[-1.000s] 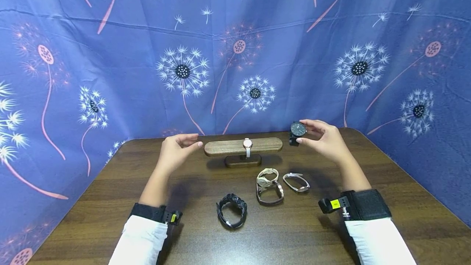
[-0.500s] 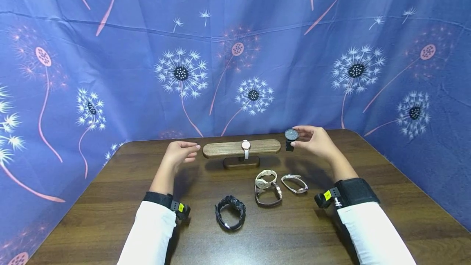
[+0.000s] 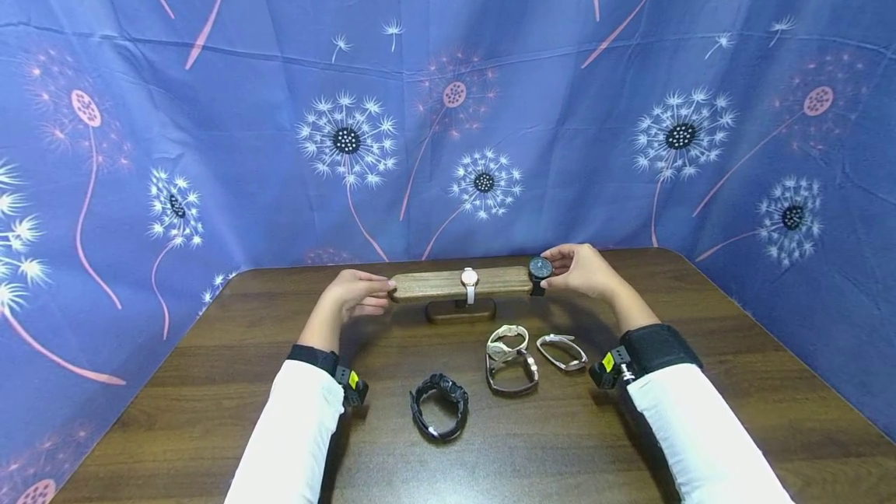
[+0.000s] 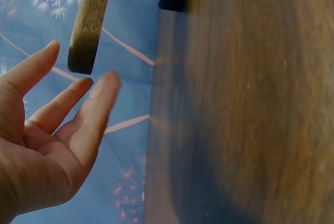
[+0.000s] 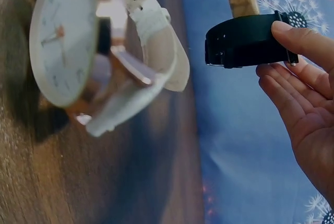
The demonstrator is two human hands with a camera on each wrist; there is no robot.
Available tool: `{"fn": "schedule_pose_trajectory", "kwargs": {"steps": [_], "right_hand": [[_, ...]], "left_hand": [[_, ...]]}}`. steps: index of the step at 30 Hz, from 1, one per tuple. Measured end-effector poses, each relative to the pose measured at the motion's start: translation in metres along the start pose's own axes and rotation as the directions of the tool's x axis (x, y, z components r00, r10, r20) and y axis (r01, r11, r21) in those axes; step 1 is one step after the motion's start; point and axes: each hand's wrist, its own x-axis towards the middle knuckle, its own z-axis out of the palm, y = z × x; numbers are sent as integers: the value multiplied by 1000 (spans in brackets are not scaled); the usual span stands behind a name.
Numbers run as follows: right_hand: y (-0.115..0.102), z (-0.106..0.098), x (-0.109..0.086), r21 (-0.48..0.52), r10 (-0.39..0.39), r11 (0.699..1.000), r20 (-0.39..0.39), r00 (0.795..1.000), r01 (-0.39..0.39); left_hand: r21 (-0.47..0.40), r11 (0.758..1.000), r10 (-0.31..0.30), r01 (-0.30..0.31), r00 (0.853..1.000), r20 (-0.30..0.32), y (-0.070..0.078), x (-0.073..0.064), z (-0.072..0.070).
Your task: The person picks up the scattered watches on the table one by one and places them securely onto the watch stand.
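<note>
My right hand pinches a black wristwatch between thumb and fingers at the right end of the wooden watch stand. In the right wrist view, its closed black strap loops at the end of the bar. At the stand's left end is my left hand; in the left wrist view its fingers spread loosely around the bar's tip, holding nothing. A white-strapped watch with a rose-gold case sits around the middle of the bar.
On the brown table lie a chunky black watch, a cream watch touching a dark-strapped watch, and a pale-strapped watch. Behind the table hangs a blue dandelion-print cloth.
The right hand has carried the black watch leftward and slightly down to the bar's right end. My left hand has moved right, up to the stand's left end.
</note>
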Motion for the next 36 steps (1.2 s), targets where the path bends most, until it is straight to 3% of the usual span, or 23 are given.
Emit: {"fn": "schedule_pose_trajectory", "kwargs": {"steps": [7,17,27,36], "right_hand": [[-1,7,4,-30,16,999,52,999,-15],[-7,15,8,-129,-21,991,99,995,34],[-14,18,14,-214,-103,969,110,989,124],[-24,20,20,-273,-103,952,128,986,135]], "left_hand": [[-32,999,22,-24,998,-56,0,2,8],[-43,999,11,-15,995,-98,-1,2,10],[-37,999,10,-13,995,-99,1,2,12],[-42,999,4,-8,995,-104,2,3,10]]}}
